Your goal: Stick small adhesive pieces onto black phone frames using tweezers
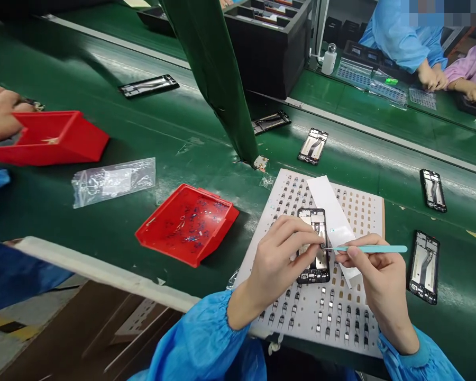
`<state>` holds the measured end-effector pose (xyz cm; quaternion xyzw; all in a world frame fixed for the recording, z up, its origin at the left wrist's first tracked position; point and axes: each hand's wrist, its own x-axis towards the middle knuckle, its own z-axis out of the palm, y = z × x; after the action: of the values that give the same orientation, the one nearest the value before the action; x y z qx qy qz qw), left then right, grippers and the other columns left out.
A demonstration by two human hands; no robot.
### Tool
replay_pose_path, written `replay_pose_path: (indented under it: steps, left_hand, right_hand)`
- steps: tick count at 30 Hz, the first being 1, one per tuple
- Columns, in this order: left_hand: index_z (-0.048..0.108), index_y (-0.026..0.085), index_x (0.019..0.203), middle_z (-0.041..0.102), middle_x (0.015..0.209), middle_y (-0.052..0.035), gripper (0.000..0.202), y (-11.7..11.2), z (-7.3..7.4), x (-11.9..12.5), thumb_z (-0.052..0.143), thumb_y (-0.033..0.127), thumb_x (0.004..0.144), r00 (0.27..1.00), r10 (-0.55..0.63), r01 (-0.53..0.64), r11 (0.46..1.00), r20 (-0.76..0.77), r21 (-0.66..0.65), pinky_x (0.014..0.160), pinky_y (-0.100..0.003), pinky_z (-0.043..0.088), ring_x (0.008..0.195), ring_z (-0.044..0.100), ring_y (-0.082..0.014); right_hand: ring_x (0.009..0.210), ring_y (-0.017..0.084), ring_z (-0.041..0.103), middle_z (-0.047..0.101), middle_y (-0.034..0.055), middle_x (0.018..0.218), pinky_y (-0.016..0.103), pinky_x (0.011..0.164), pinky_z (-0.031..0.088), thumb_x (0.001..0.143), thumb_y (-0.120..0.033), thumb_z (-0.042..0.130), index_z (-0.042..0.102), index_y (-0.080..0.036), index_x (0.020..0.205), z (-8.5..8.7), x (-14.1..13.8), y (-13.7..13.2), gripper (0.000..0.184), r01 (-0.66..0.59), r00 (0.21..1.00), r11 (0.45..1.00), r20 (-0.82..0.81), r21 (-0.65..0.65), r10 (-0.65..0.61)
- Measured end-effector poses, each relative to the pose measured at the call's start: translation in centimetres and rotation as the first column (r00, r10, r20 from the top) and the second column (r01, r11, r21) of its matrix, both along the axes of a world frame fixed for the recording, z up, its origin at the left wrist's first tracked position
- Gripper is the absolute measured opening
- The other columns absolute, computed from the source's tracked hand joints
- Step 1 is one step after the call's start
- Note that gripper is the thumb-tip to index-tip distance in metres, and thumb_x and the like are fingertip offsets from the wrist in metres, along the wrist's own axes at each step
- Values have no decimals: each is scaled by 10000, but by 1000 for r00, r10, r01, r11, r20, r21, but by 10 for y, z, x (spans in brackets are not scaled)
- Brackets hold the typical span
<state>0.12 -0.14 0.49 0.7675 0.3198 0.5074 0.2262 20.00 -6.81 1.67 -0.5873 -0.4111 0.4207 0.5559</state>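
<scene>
**On the parts sheet (375, 211): tweezers at the phone frame (312, 272)**

Mid-sheet, the left hand (281, 254) has its grip clamped on the phone frame, pinning it flat. The right hand (375, 275) has its grip pinched shut on the tweezers (371, 248), tip touching the frame's middle. My take: brace the left thumb by the tip, rest the right wrist on the sheet, and go light so nothing skitters onto the green bench (143, 132).

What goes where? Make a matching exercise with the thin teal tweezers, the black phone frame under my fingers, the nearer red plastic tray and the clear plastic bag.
1 teal tweezers
2 black phone frame
3 nearer red tray
4 clear bag

A under left hand
B in right hand
C beside other red tray
D beside white sheet

Pairs: 1-B, 2-A, 3-D, 4-C
</scene>
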Motion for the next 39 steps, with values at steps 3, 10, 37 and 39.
replay_pose_path:
  steps: [3,10,37,39]
  left_hand:
    - [727,220,985,736,916,-12,173,-4,-3,1,710,49,969,997,31,-22,990,65,-137,802,-336,585,910,692,-177]
    - [726,214,905,744,912,-12,126,-11,-6,-3,723,101,961,989,80,-25,920,127,-390,813,-318,609,890,723,-172]
    - [667,130,1276,731,1266,-116,242,33,-24,-43,535,94,1077,841,-9,55,996,-542,68,975,-438,625,1155,653,-264]
    - [648,101,1318,700,1360,-141,293,39,-34,-28,518,60,1059,821,-66,122,991,-568,61,1024,-468,613,1213,629,-287]
  right_hand:
    - [740,255,855,829,53,807,327,662,740,920,-339,880,818,-229,917,-1,-12,-3,127,49,997,997,56,55,-52]
    - [764,266,857,841,63,829,357,658,744,948,-293,848,800,-224,933,-7,-36,6,85,134,974,968,150,214,-168]
    - [821,305,867,845,112,813,376,761,727,803,-468,903,779,-177,848,-40,17,96,319,-78,986,976,132,-204,106]
    - [814,302,866,845,107,809,376,764,727,806,-465,900,778,-177,859,-40,17,97,317,-85,985,976,127,-202,112]
